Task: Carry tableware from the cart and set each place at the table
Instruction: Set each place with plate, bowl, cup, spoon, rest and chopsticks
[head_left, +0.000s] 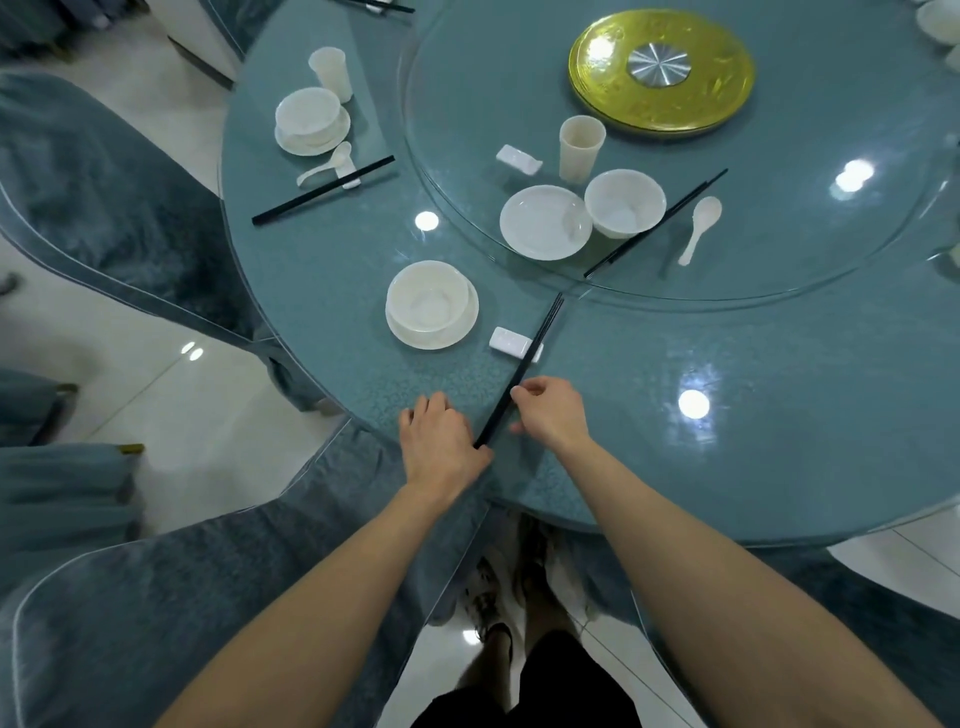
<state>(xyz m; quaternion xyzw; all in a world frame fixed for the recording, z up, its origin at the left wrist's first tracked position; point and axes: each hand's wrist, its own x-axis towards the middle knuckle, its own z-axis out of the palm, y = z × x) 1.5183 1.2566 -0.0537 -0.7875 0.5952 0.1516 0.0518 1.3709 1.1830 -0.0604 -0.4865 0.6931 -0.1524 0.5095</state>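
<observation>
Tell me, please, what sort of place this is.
Probably a restaurant banquet room: a big round table with a glass turntable, cloth-covered chairs, and matching white bowls and chopsticks at several places.

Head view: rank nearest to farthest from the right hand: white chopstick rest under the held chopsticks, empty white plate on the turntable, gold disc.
1. White chopstick rest, ahead of right hand.
2. Empty white plate, near edge of turntable.
3. Gold disc, far centre.
</observation>
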